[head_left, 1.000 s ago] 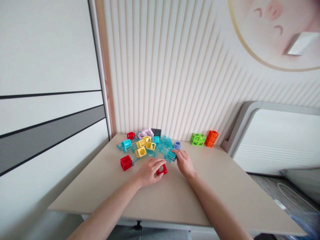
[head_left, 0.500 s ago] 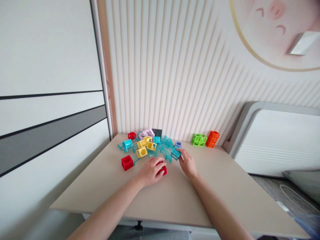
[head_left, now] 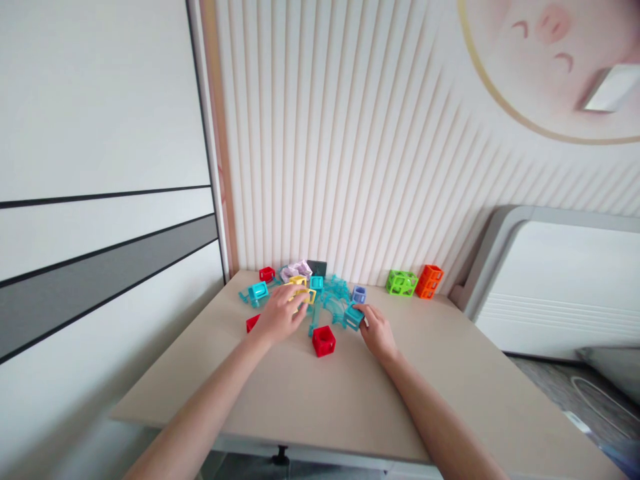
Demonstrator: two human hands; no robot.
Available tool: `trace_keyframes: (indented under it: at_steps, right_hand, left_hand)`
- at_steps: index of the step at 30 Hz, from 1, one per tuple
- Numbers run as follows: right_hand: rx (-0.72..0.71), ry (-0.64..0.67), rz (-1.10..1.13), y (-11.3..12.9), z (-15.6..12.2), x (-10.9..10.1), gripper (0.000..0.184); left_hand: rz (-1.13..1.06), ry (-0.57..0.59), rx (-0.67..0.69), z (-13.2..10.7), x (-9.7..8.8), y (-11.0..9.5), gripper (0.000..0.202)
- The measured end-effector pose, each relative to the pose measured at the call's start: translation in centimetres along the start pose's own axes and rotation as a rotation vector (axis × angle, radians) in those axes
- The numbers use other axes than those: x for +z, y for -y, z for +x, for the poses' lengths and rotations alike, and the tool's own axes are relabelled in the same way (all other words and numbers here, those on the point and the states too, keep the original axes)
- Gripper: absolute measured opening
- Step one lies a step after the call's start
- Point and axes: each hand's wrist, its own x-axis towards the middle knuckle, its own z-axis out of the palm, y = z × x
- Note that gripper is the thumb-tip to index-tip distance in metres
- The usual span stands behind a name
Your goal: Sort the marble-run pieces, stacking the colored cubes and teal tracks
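My left hand reaches over the pile of hollow plastic cubes, its fingers closing round a yellow cube. A red cube stands free on the beige table, between my two hands. My right hand pinches a teal cube at the right edge of the pile. Clear teal track pieces lie tangled among the cubes. A second red cube peeks out to the left of my left wrist.
More cubes lie at the back of the pile: teal, red, lilac, pale pink. A green cube and an orange block stand against the ribbed wall. A white bed headboard is to the right.
My left hand let go of the red cube and moved forward and left onto the yellow cubes. My right hand took hold of the teal cube and stays on it.
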Motion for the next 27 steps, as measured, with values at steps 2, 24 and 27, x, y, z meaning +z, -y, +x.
trace_keyframes:
  at_steps: [2, 24, 27]
  right_hand:
    - [-0.010, 0.004, -0.003, 0.0, 0.0, 0.1, 0.039]
    - [-0.034, 0.036, -0.014, 0.3, 0.1, -0.2, 0.036]
    - [-0.037, 0.031, -0.019, 0.3, 0.1, -0.1, 0.036]
  left_hand:
    - [0.055, -0.065, -0.133, 0.5, -1.4, 3.0, 0.022]
    - [-0.189, -0.084, -0.826, -6.7, 0.7, 11.5, 0.045]
    - [-0.266, -0.070, -0.871, -6.9, 0.9, 11.6, 0.055]
